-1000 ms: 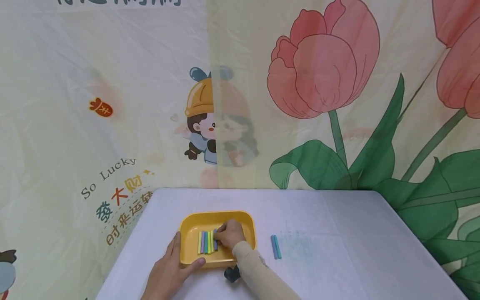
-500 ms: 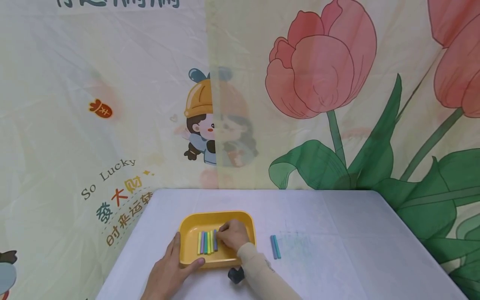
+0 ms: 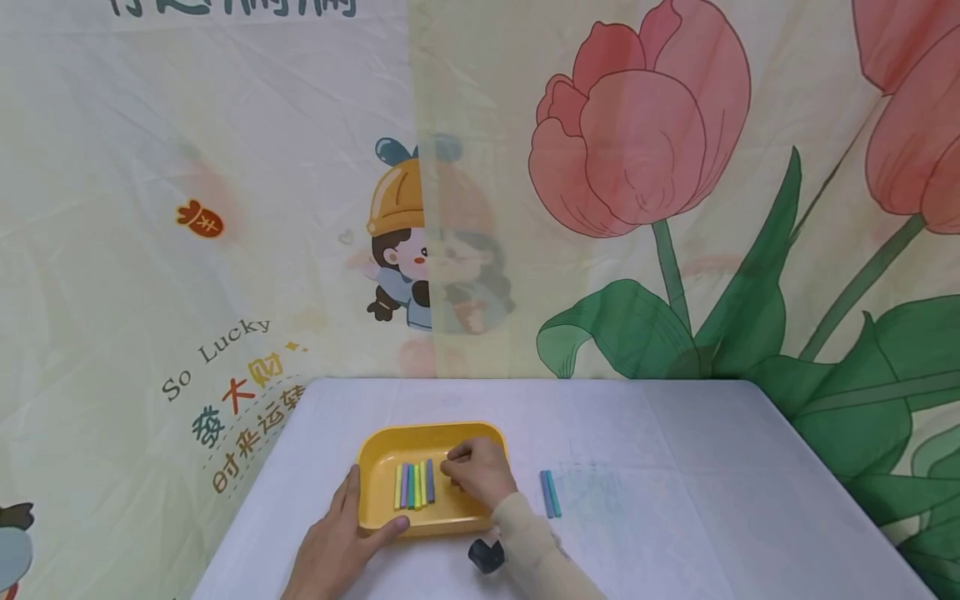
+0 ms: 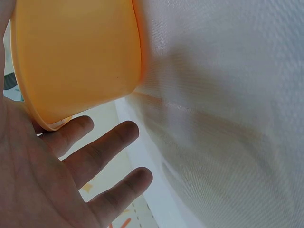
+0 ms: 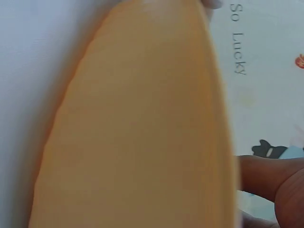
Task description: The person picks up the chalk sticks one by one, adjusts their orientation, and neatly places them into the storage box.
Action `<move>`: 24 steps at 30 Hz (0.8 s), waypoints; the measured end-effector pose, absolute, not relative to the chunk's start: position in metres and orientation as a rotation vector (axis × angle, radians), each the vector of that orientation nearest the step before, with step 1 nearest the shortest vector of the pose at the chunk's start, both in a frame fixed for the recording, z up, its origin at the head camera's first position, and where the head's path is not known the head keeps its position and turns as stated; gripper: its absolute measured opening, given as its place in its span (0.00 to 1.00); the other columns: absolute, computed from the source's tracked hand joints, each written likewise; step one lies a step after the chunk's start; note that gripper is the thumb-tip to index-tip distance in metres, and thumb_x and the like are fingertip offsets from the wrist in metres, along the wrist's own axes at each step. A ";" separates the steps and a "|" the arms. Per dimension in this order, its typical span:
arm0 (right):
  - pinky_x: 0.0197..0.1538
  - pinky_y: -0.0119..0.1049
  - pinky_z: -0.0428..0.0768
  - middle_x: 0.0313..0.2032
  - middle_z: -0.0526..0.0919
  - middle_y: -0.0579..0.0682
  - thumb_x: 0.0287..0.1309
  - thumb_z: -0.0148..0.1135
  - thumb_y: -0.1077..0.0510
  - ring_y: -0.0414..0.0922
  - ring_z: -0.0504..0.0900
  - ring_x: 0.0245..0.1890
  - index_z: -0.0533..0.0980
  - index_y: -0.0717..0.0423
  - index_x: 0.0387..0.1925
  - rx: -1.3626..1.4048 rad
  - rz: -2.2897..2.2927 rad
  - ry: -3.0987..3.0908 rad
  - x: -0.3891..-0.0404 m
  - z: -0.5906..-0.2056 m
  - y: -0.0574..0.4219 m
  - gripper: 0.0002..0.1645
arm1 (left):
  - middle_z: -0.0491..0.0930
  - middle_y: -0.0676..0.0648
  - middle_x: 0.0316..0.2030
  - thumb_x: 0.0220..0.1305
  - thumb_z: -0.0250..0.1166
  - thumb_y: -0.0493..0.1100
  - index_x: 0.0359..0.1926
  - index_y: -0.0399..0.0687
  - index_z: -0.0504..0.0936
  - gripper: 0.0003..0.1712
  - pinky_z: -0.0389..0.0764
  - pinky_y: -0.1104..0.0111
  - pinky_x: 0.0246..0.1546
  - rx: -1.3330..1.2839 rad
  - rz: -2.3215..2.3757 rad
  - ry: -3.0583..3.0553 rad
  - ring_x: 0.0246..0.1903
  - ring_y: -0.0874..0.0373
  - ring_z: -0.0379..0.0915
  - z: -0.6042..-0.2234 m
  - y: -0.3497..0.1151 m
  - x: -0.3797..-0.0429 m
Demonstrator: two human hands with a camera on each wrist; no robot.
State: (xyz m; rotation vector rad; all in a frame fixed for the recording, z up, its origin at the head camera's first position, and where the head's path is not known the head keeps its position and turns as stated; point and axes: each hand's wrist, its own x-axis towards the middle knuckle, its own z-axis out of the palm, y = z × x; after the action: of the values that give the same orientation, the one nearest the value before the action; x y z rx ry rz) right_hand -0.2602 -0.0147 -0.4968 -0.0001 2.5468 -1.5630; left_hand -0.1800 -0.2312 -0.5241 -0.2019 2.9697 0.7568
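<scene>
A yellow tray (image 3: 442, 527) stands on the white table with a row of chalk sticks (image 3: 417, 487) in it, side by side in yellow, purple, teal, green and blue. My left hand (image 3: 333, 533) steadies its near left corner, the thumb along the front rim and the fingers straight against the left side. In the left wrist view the fingers (image 4: 107, 154) spread past the tray wall (image 4: 80, 47). Above the right part of the tray, my right hand (image 3: 480, 473) has loosely bent fingers, nothing visible in them, a small gap from the blue chalk stick (image 3: 431, 482).
To the right of the tray lie a blue chalk stick (image 3: 547, 494) and a teal one (image 3: 555, 494), side by side. Beyond them is a greenish chalk smear (image 3: 600, 496) on the tabletop. A black wrist camera (image 3: 486, 556) sits under the right wrist. A printed cloth (image 3: 480, 358) hangs behind.
My right hand has let go at the blue chalk stick at the row's right end and drawn off to the right. My left hand, the tray and the row stay as they were.
</scene>
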 end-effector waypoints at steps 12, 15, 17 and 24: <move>0.33 0.36 0.85 0.29 0.84 0.45 0.56 0.74 0.56 0.44 0.83 0.29 0.86 0.57 0.38 -0.115 -1.612 2.642 -0.249 -0.482 0.008 0.09 | 0.50 0.28 0.76 0.49 0.55 0.88 0.79 0.34 0.39 0.79 0.72 0.37 0.61 -0.205 0.761 2.961 0.63 0.26 0.66 -0.523 -0.231 -0.180; 0.34 0.36 0.85 0.30 0.84 0.44 0.56 0.74 0.55 0.42 0.81 0.31 0.86 0.57 0.39 -0.155 -1.579 2.712 -0.248 -0.479 0.016 0.11 | 0.50 0.28 0.75 0.49 0.55 0.88 0.79 0.33 0.40 0.79 0.72 0.37 0.61 -0.204 0.756 2.966 0.63 0.26 0.66 -0.523 -0.231 -0.180; 0.34 0.35 0.85 0.31 0.84 0.43 0.56 0.74 0.55 0.41 0.81 0.31 0.86 0.57 0.40 -0.156 -1.578 2.731 -0.248 -0.477 0.020 0.12 | 0.50 0.27 0.75 0.49 0.55 0.88 0.79 0.33 0.39 0.79 0.72 0.37 0.61 -0.206 0.756 2.968 0.63 0.26 0.65 -0.523 -0.231 -0.180; 0.33 0.34 0.85 0.33 0.85 0.45 0.54 0.73 0.56 0.42 0.82 0.31 0.86 0.57 0.43 -0.060 -1.611 2.748 -0.247 -0.470 0.041 0.15 | 0.50 0.27 0.75 0.50 0.55 0.87 0.79 0.33 0.40 0.78 0.71 0.37 0.62 -0.185 0.767 2.990 0.63 0.25 0.65 -0.525 -0.231 -0.179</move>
State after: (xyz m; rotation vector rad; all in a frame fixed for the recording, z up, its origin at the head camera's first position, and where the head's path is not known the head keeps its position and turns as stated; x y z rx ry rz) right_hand -0.2468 0.0406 -0.4702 -0.0598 2.7479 -1.6110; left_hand -0.1791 -0.2315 -0.5248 -0.1853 2.9895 0.7667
